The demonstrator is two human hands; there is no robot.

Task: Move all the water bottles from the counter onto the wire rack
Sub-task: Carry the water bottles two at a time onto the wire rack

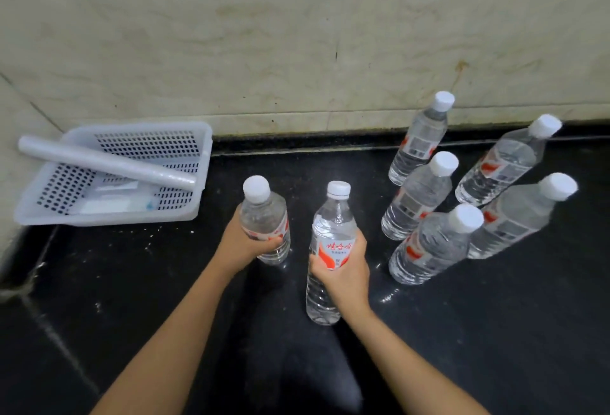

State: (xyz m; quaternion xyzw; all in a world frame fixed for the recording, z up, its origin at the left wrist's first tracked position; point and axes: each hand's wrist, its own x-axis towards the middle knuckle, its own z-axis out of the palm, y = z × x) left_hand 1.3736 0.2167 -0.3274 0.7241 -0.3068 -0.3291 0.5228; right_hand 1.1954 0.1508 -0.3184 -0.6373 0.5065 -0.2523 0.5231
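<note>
Clear water bottles with white caps and red-and-white labels stand on a black counter (495, 332). My left hand (239, 244) is wrapped around the middle of one bottle (264, 216) at centre left. My right hand (343, 271) grips a second bottle (333, 233) by its label, just to the right. Several more bottles stand upright in a cluster at the right, the nearest one (432, 244) a short way from my right hand, the farthest (421, 137) by the wall. No wire rack is in view.
A white perforated plastic basket (198, 164) sits at the counter's back left, with a translucent roll (105, 162) lying across it and small packets inside. A beige tiled wall (297, 51) rises behind the counter.
</note>
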